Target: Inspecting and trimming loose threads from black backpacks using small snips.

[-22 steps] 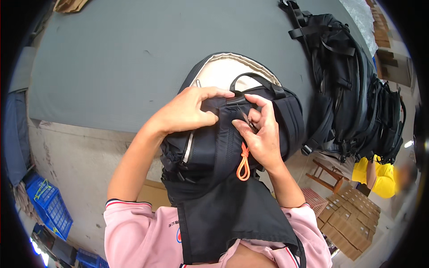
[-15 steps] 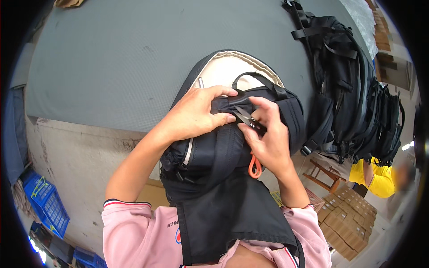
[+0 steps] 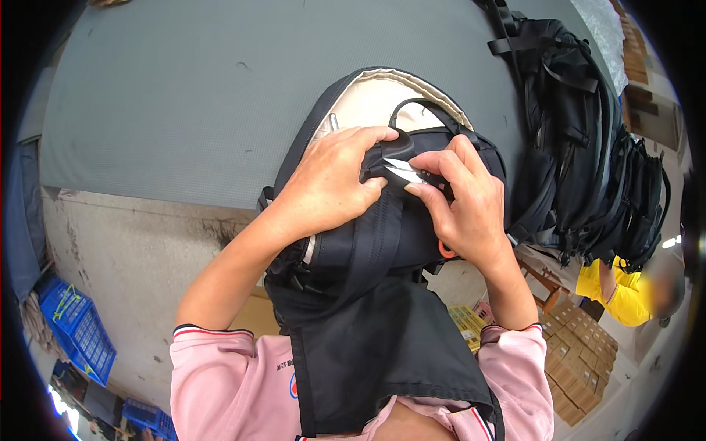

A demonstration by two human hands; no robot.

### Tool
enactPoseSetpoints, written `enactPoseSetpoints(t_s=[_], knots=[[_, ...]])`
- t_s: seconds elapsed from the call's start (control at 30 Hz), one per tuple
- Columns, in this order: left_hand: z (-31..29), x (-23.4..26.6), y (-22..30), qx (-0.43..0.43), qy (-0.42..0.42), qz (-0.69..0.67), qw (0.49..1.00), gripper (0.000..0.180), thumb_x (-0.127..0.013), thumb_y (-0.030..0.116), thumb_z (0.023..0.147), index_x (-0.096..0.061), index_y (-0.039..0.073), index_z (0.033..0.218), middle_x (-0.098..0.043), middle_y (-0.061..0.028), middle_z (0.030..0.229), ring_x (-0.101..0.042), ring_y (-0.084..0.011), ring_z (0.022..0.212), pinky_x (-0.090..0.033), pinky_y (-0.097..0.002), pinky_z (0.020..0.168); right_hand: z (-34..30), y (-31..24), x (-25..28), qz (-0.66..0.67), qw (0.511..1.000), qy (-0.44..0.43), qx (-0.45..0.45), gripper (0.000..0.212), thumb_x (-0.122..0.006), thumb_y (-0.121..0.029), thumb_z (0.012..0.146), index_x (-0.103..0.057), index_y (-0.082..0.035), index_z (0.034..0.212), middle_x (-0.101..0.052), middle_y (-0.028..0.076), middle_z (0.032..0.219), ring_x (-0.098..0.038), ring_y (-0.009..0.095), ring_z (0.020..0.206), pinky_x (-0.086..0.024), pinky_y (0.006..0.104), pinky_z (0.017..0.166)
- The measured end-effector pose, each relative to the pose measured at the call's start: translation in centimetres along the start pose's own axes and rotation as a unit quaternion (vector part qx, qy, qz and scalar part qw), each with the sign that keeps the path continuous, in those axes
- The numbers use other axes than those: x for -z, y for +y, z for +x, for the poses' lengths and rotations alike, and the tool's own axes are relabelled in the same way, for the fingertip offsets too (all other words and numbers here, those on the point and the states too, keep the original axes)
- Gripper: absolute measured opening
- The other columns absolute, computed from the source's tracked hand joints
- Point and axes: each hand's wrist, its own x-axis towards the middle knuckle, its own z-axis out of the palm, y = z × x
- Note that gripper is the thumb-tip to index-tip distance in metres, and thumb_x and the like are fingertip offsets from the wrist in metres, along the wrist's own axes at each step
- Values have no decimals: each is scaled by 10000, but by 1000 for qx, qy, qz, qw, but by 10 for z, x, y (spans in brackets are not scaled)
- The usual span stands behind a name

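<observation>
A black backpack [image 3: 423, 239] rests before me at the table's near edge, opened to its cream lining [image 3: 371, 103]. My left hand [image 3: 323, 180] lies on its top, thumb and forefinger pinching black webbing [image 3: 398, 147] near the carry handle [image 3: 435, 109]. In my right hand [image 3: 467, 198] are small thread snips [image 3: 403, 170], gripped between thumb and fingers. Their silver blades point left at the webbing, close to my left fingertips; whether they touch it I cannot tell. An orange loop [image 3: 446, 251] shows below my right palm, mostly covered by the hand.
The grey-covered table [image 3: 184, 95] stretches away ahead. Several black backpacks [image 3: 555, 110] stand in a row along its right side. Blue crates [image 3: 77, 327] are at lower left. Stacked cartons [image 3: 577, 360] and a person in yellow [image 3: 621, 294] are at right.
My right hand has shifted right, and the snips have turned so that their blades lie flatter and catch the light. The backpack has moved slightly away. More of the orange loop is covered.
</observation>
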Motion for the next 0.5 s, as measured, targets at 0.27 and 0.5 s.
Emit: enactPoseSetpoints(t_s=[0.27, 0.5], knots=[[-4, -1, 2, -30, 29, 12, 999, 505, -688, 35, 699, -562, 51, 1188, -614, -134, 1128, -582, -310, 1030, -450, -376, 901, 13, 9, 15, -10, 996, -59, 64, 267, -745, -82, 669, -596, -86, 891, -510, 46, 813, -601, 218, 631, -455, 328, 524], [-7, 0, 4, -40, 32, 2, 999, 516, -691, 16, 686, -562, 48, 1185, -617, -131, 1089, -585, -305, 991, -455, -369, 876, 17, 14, 20, -20, 992, -71, 104, 261, -747, -89, 657, -602, -88, 875, -511, 48, 823, -598, 233, 637, -455, 342, 542]])
